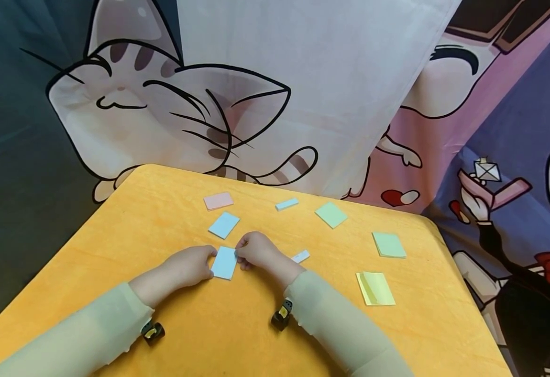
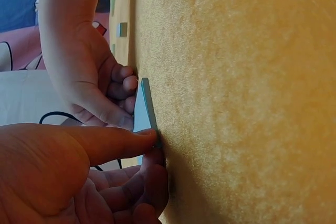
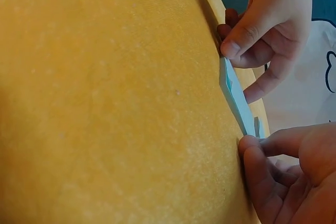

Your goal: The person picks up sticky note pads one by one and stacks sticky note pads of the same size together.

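In the head view, I see the left hand [image 1: 187, 267] gripping the left edge of a light-blue pad [image 1: 224, 263], while the right hand [image 1: 258, 251] pinches its upper right corner; the pad sits between them. I'd judge the step to be fine fingertip work at that corner, the left hand steadying. The next move seems to call for a firm left hold and a light, controlled right pinch.

Just beyond the hands lies a second blue pad [image 1: 224, 225], with a pink pad [image 1: 218, 201] past it, towards the far edge of the bench [image 1: 162, 214]. A pale strip [image 1: 301, 256] lies close beside the right wrist, partly covered, so swinging right could brush it. Two green pads [image 1: 331, 215] [image 1: 389, 245] and a yellow pad [image 1: 375, 289] are well off to the right hand's right. The roomiest stretch is bare cover left of the left hand and between the forearms.

From the left wrist, the left thumb presses over the pad's edge with fingers curled beneath; the right hand is at the other side.

From the right wrist, right thumb and finger meet on the pad's near end. A darker layer shows along its edge; I can't tell whether a sheet is lifting.
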`<state>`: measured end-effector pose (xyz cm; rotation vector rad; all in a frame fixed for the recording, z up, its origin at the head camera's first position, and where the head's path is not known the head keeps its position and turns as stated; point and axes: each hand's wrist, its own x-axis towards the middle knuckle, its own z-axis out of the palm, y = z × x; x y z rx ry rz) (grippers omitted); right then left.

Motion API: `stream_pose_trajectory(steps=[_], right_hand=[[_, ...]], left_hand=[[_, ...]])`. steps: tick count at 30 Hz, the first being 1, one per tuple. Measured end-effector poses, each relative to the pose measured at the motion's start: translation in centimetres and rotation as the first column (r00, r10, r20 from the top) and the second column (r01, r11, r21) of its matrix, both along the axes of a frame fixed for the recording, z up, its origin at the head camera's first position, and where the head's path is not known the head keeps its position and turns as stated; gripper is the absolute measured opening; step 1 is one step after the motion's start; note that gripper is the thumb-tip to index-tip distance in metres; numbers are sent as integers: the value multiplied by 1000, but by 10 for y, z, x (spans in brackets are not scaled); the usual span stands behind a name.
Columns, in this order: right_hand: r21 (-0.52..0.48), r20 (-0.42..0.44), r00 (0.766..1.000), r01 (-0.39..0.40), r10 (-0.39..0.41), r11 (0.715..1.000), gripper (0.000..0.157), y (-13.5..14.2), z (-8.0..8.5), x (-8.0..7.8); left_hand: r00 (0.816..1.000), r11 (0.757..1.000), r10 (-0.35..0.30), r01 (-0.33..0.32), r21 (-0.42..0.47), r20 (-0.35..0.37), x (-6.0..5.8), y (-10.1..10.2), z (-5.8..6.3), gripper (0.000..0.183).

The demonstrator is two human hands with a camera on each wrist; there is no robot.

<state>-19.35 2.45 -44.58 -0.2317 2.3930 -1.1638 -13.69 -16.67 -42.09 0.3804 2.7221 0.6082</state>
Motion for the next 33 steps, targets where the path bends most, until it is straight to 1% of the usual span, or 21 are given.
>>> stream_pose_trajectory(steps=[6, 10, 16, 19, 21, 25, 29, 32, 33], right_hand=[[-7, -7, 1000, -3, 3, 1000, 15, 0, 1, 2], [-12, -1, 1000, 2, -2, 1000, 15, 0, 2, 2], [6, -8, 1000, 0, 0, 1000, 15, 0, 2, 3], [18, -15, 1000, 0, 0, 1000, 15, -1, 2, 3], [20, -17, 1000, 1, 0, 1000, 15, -1, 2, 3], [33, -23, 1000, 3, -2, 999, 15, -1, 3, 4], [49, -37, 999, 2, -1, 999, 15, -2, 3, 4], [53, -38, 999, 4, -2, 999, 14, -2, 3, 5], [51, -35, 999, 5, -3, 999, 14, -3, 2, 5]], left_hand=[[1000, 1000, -8, 8, 2, -11, 0, 0, 0, 45], [1000, 1000, -15, 15, 2, -2, -1, -1, 2, 46], [999, 1000, -23, 24, -11, 27, -9, -5, 6, 45], [999, 1000, 9, -9, -5, 31, -14, -6, 9, 43], [999, 999, 37, -37, 5, 35, -20, -8, 11, 43], [994, 995, 96, -96, 14, 46, -39, -13, 15, 45], [992, 992, 124, -124, -27, 4, -59, -18, 14, 49], [991, 989, 128, -130, -64, -36, -71, -20, 11, 51], [991, 989, 130, -133, -70, -40, -75, -21, 10, 51]])
